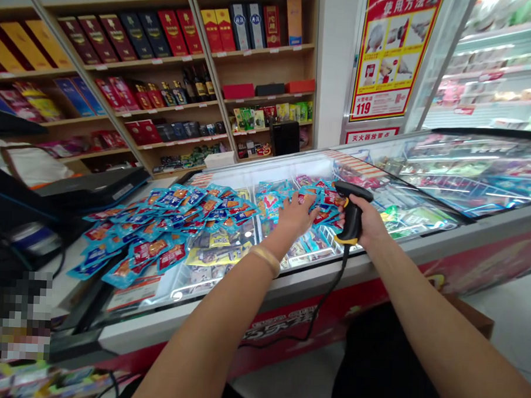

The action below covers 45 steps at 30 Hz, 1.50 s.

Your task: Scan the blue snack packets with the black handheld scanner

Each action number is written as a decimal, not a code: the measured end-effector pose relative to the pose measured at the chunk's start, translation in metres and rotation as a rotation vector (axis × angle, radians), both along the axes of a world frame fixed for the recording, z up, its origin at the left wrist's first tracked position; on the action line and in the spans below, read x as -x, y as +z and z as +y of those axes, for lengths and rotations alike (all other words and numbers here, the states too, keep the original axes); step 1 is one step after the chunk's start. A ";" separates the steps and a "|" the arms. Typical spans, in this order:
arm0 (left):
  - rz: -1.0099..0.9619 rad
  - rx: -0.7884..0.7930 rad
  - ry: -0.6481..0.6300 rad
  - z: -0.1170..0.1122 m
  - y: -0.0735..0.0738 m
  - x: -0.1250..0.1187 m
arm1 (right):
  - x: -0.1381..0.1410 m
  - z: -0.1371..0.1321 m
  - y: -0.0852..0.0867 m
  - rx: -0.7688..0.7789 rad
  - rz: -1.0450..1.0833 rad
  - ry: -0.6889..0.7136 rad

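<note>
My right hand (365,218) is wrapped round the grip of a black and yellow barcode scanner (352,217), its head pointing left. A dark cable (327,298) drops from its base and runs down in front of the freezer. My left hand (296,215) lies with fingers apart over a small pile of blue snack packets (269,202), touching some of them; the fingertips are partly hidden among the packets. A bigger heap of the same blue and red snack packets (172,212) is spread over the glass to the left. A bracelet (265,259) circles my left wrist.
The packets lie on a glass-topped chest freezer (218,285) with wrapped goods inside. Dark counter equipment (103,186) stands at the left. Wooden shelves (172,110) of boxes and bottles line the back wall. A cardboard box (471,316) sits on the floor at right.
</note>
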State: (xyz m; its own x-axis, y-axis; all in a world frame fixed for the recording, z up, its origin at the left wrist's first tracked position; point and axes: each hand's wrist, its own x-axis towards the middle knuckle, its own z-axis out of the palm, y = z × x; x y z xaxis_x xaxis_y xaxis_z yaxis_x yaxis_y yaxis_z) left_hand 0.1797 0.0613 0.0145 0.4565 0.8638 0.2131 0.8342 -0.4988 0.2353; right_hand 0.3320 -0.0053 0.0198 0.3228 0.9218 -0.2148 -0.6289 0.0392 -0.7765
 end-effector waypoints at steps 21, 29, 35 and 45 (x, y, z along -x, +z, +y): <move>-0.063 -0.374 0.282 -0.031 -0.004 0.217 | 0.125 -0.012 0.006 -0.080 -0.002 0.370; 0.077 -0.308 0.615 -0.074 -0.017 0.262 | 0.178 -0.021 -0.009 -0.013 0.061 0.579; 0.106 -0.289 0.652 -0.068 -0.017 0.257 | 0.174 -0.023 -0.011 0.020 0.054 0.588; -0.085 -0.443 0.479 -0.073 -0.018 0.253 | 0.175 -0.023 -0.013 -0.002 -0.025 0.622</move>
State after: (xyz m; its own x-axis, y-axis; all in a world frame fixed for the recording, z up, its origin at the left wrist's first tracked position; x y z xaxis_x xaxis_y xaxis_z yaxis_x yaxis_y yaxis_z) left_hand -0.0733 -0.0119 -0.0031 0.0091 0.7898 0.6133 0.9756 -0.1417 0.1679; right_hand 0.1572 -0.0284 0.0068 -0.2697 0.9393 -0.2120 -0.5160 -0.3269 -0.7918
